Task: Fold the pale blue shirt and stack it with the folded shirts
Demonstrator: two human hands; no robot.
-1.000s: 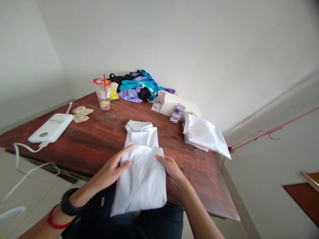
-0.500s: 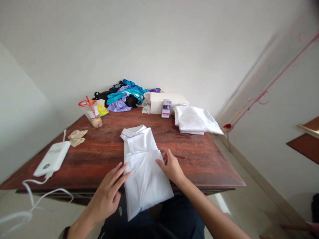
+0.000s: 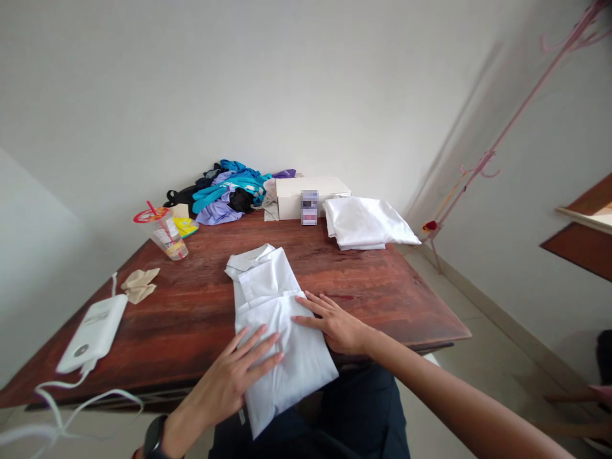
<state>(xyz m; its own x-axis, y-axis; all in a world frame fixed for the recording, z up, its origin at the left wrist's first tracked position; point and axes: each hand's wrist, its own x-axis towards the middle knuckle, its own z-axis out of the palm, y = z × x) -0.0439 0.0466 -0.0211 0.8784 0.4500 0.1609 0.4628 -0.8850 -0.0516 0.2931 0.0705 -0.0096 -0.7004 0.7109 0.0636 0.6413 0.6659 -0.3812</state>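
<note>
A white collared shirt (image 3: 296, 373), folded into a long narrow shape, lies at the table's front edge. Its collar points away from me and its near end hangs over the edge toward my lap. My left hand (image 3: 239, 366) rests flat on the left side of the cloth, fingers spread. On the right side, my right hand (image 3: 335, 322) lies with its fingers stretched over the shirt's fold and edge. Neither hand grips the fabric.
On the wooden table (image 3: 201, 331) are a power bank (image 3: 93, 331) with a cable, a crumpled napkin (image 3: 139, 285), and a plastic cup (image 3: 167, 236). Farther back are piled clothes (image 3: 229, 191), a white box (image 3: 329, 188) and folded white cloth (image 3: 368, 223). A pink coat stand (image 3: 507, 134) leans right.
My left hand has moved right, farther onto the shirt, and lies flatter. The right hand's fingers have straightened and spread over the cloth. The view has shifted slightly.
</note>
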